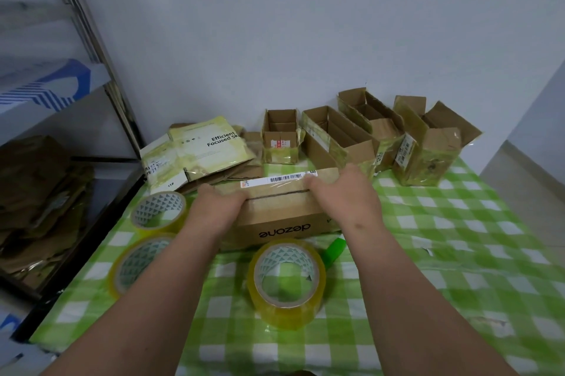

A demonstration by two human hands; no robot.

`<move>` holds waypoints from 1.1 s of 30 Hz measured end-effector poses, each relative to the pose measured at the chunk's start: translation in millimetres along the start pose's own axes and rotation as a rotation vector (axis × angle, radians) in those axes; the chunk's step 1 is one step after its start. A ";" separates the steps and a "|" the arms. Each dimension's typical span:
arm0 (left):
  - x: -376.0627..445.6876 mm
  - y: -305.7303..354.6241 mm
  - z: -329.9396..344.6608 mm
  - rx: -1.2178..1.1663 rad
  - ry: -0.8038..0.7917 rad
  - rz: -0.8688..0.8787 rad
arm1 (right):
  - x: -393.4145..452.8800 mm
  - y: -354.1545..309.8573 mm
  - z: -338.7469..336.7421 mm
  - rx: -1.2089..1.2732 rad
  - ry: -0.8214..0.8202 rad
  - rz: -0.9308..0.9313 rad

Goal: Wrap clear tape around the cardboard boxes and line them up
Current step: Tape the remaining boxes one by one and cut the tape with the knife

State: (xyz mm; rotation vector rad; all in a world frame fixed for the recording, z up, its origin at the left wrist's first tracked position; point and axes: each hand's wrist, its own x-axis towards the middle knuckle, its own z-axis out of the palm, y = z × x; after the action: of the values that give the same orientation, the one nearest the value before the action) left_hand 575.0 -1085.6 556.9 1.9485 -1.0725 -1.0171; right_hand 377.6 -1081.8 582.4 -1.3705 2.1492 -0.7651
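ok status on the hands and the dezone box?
Left hand and right hand both pressing dezone box top. Flaps closed, untaped. Tape roll in front, untouched.

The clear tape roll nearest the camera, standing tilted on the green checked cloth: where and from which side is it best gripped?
Grip the clear yellowish tape roll through its open core, thumb inside and fingers on the outer band, coming from above. The hole faces up toward the camera and the top rim is unobstructed.
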 end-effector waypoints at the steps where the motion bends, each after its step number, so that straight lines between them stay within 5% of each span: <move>1: -0.8 2.8 -1.4 0.067 0.010 0.014 | -0.5 -3.9 0.2 -0.061 -0.015 0.009; 4: -2.6 7.2 -4.3 0.161 0.017 0.025 | -0.1 -10.9 3.4 -0.164 -0.027 0.008; 13: 1.8 -1.9 -4.8 -0.099 -0.033 0.034 | 11.3 7.1 -1.9 0.038 0.007 -0.083; 23: -13.6 4.4 -17.8 -0.511 0.133 0.227 | -6.9 20.5 -18.6 1.087 0.022 -0.019; 33: -25.6 2.4 -20.0 -0.839 0.129 0.186 | -17.6 28.4 -31.4 1.367 -0.082 0.079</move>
State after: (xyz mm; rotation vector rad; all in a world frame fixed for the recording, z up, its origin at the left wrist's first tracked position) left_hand 582.4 -1060.2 575.9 1.1882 -0.5870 -1.0002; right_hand 345.4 -1049.6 587.7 -0.5211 1.0464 -1.6248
